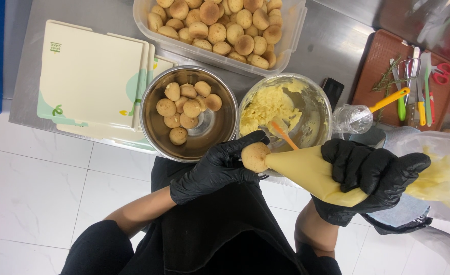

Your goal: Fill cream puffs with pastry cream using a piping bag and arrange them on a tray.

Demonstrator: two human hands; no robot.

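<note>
My left hand (215,168), in a black glove, holds a small round golden puff (255,156) just below the metal bowls. My right hand (370,170), also gloved in black, is wrapped around a piping bag (309,170) full of pale yellow cream. The bag's tip presses into the side of the puff. The bag's loose clear end (441,175) bunches out to the right of my right hand.
A steel bowl (156,132) holds several puffs. Beside it another steel bowl (319,109) has cream and an orange spatula (284,135). A clear tub (148,35) of puffs sits behind. Flat cartons (90,81) lie left; a brown board (380,66) with utensils and a small clear jar (355,118) right.
</note>
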